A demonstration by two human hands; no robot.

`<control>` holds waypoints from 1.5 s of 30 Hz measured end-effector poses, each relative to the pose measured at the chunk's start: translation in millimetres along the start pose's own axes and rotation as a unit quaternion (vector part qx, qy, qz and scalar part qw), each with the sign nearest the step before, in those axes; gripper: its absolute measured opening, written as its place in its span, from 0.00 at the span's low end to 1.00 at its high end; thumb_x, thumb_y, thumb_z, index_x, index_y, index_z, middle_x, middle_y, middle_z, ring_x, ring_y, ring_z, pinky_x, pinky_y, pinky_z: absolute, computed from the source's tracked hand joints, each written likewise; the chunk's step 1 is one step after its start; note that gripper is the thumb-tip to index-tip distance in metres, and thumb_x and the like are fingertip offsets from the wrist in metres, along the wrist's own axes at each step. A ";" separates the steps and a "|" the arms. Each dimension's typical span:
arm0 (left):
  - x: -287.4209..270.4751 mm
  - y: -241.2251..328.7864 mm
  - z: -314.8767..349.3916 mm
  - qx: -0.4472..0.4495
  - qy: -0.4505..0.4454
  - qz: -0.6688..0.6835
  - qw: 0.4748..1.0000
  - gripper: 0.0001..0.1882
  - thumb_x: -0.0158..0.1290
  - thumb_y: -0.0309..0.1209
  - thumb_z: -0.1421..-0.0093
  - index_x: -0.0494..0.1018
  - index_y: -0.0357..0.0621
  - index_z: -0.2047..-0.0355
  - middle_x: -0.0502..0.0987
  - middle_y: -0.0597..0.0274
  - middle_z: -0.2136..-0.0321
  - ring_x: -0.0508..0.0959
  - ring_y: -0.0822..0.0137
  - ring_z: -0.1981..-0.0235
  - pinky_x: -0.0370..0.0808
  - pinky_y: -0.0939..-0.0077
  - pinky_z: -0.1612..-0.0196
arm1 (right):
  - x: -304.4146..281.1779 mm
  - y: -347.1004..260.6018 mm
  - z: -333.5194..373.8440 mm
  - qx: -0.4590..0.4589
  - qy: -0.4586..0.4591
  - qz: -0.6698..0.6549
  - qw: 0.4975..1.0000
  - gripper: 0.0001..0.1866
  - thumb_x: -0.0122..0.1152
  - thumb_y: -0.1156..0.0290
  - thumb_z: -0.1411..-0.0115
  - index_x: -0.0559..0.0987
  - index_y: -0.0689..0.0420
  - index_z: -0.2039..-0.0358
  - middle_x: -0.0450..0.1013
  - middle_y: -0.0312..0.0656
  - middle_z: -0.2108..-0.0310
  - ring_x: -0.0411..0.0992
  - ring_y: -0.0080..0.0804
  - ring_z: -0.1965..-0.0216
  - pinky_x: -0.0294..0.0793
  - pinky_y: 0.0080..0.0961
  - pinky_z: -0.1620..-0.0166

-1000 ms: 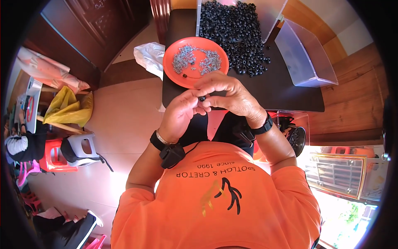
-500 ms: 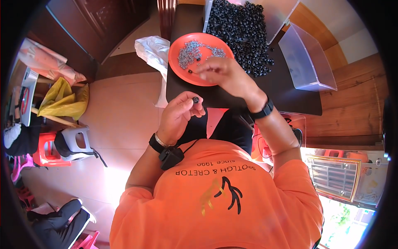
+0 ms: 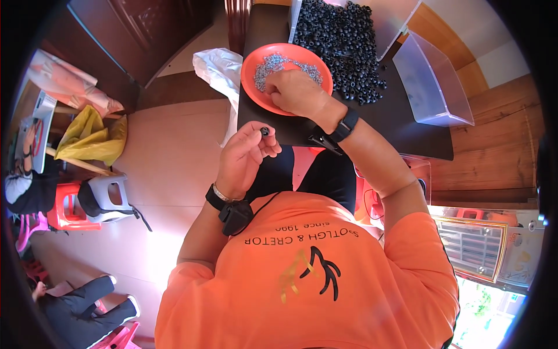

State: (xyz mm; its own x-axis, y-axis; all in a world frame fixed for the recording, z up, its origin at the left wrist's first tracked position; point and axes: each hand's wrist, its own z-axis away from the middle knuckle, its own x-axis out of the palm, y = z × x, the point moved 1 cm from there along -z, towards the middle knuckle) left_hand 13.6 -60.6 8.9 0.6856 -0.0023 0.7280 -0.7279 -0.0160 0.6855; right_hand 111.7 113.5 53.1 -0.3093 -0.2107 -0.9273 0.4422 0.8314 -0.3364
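Note:
A small round black piece (image 3: 265,131) with a hole in its middle is pinched between the thumb and fingers of my left hand (image 3: 239,157), just off the near edge of the dark table (image 3: 401,131). My right hand (image 3: 299,94) reaches into an orange-red plate (image 3: 249,92), its fingers bent down among small silver metal parts (image 3: 268,61), too small to name for sure. Those fingertips are mostly hidden behind the hand, so whatever they grip does not show. Beyond the plate, to the right, lies a big heap of black ring-like pieces (image 3: 337,49).
A clear plastic bin (image 3: 433,87) stands at the table's right side. White plastic sheeting (image 3: 218,67) hangs by the left edge. On the left are a grey stool (image 3: 110,198), a yellow bag (image 3: 96,136) and other people, one with dark trousers (image 3: 87,308).
My right hand has moved left and down into the plate, its fingers now bent into the silver parts. My left hand, still pinching the black piece, has shifted slightly left.

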 end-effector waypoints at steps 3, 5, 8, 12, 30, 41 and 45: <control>7.0 2.3 -7.8 0.006 -0.011 0.001 1.000 0.14 0.43 0.35 0.34 0.69 0.36 0.58 0.73 0.61 0.67 0.75 0.66 0.65 0.69 0.74 0.58 | -11.9 3.8 10.7 0.040 0.024 -0.148 0.988 0.07 0.60 0.73 0.45 0.80 0.59 0.66 0.77 0.41 0.72 0.75 0.32 0.69 0.72 0.29 0.64; 12.9 3.2 -12.5 0.013 -0.017 -0.001 1.000 0.14 0.43 0.36 0.34 0.69 0.37 0.59 0.73 0.61 0.67 0.75 0.66 0.65 0.70 0.74 0.58 | -22.5 5.0 21.7 0.053 0.050 -0.249 0.966 0.07 0.60 0.74 0.44 0.81 0.60 0.65 0.77 0.39 0.72 0.74 0.27 0.69 0.72 0.25 0.65; 26.0 4.5 -18.5 0.027 -0.025 -0.007 0.999 0.13 0.44 0.36 0.35 0.68 0.39 0.60 0.71 0.60 0.66 0.74 0.64 0.63 0.69 0.72 0.59 | -44.4 -10.0 47.8 0.091 0.061 -0.465 0.878 0.08 0.61 0.76 0.44 0.82 0.59 0.62 0.78 0.36 0.70 0.73 0.21 0.68 0.72 0.20 0.62; 47.4 2.9 -25.5 0.047 -0.044 -0.021 0.998 0.12 0.43 0.36 0.35 0.68 0.39 0.59 0.71 0.61 0.67 0.74 0.64 0.63 0.69 0.73 0.59 | -51.6 -23.2 85.4 0.096 0.119 -0.545 0.825 0.08 0.62 0.81 0.43 0.81 0.62 0.62 0.77 0.37 0.65 0.73 0.20 0.63 0.74 0.19 0.56; 76.6 -18.8 -32.1 0.022 -0.083 -0.068 0.994 0.14 0.43 0.37 0.34 0.67 0.39 0.57 0.72 0.61 0.66 0.74 0.66 0.63 0.68 0.73 0.58 | -50.4 -14.7 127.5 0.011 0.164 -0.652 0.740 0.06 0.59 0.81 0.41 0.78 0.64 0.62 0.74 0.39 0.69 0.74 0.23 0.70 0.76 0.20 0.66; 80.3 -18.4 -33.7 0.000 -0.091 -0.041 0.995 0.15 0.45 0.37 0.34 0.68 0.37 0.57 0.73 0.60 0.66 0.74 0.66 0.64 0.69 0.73 0.57 | -47.9 -14.5 129.4 -0.053 0.235 -0.489 0.838 0.07 0.61 0.80 0.43 0.80 0.60 0.63 0.74 0.39 0.63 0.74 0.21 0.69 0.76 0.16 0.69; 82.6 -17.1 -31.6 -0.007 -0.079 -0.029 0.996 0.14 0.45 0.37 0.34 0.68 0.38 0.57 0.73 0.62 0.63 0.73 0.69 0.62 0.69 0.73 0.57 | -44.4 -15.4 136.3 -0.035 0.213 -0.489 0.845 0.14 0.67 0.80 0.48 0.80 0.59 0.59 0.73 0.39 0.60 0.72 0.25 0.60 0.73 0.23 0.54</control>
State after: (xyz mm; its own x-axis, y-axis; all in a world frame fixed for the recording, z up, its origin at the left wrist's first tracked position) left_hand 82.3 -28.8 57.7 0.7189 -0.1597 0.6765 -0.6862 -0.0076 0.7274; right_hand 233.4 40.0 77.2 -0.7793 -0.6234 -0.0630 -0.2468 0.3978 -0.8836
